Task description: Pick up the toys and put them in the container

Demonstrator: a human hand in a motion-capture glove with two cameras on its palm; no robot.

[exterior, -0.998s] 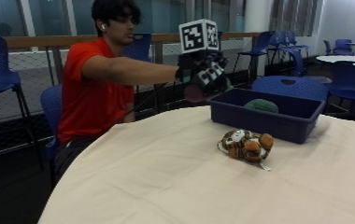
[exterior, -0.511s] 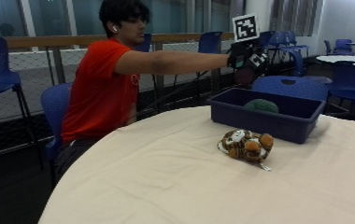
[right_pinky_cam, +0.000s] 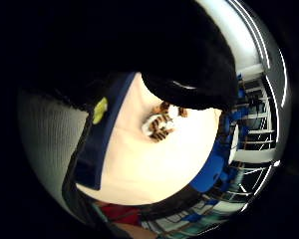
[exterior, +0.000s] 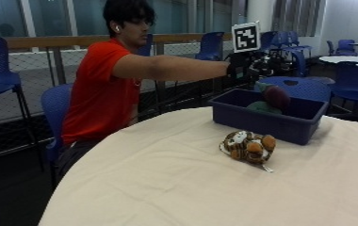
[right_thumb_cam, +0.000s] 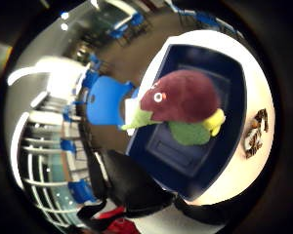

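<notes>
The gloved right hand reaches out above the blue bin at the far right of the counter. A maroon bird toy is just below the grip, over the bin and its green toy; I cannot tell whether the grip pinches it. The tiger toy lies on the counter near the bin, nearer than the hand, long axis running left to right.

Maroon-and-green plush bird over the blue bin
</notes>
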